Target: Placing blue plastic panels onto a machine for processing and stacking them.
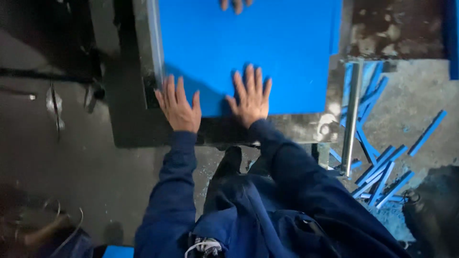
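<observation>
Your grip is open: left hand [178, 106] and right hand [250, 98] press flat on the blue sheet's [267, 48] six-o'clock edge. It looks stiff, light and slick; another person's fingers [236, 5] touch it at twelve o'clock.

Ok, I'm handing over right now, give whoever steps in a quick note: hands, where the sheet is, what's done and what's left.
Left hand: flat, fingers spread, on the near left edge of the blue sheet.
Right hand: flat on the sheet's near edge.
Another person's fingertips touch the far edge.
The sheet lies flat on the dark work table.
Done: blue offcut strips lie on the floor at right.
Left: cannot be told from this view; the sheet sits under both palms.
</observation>
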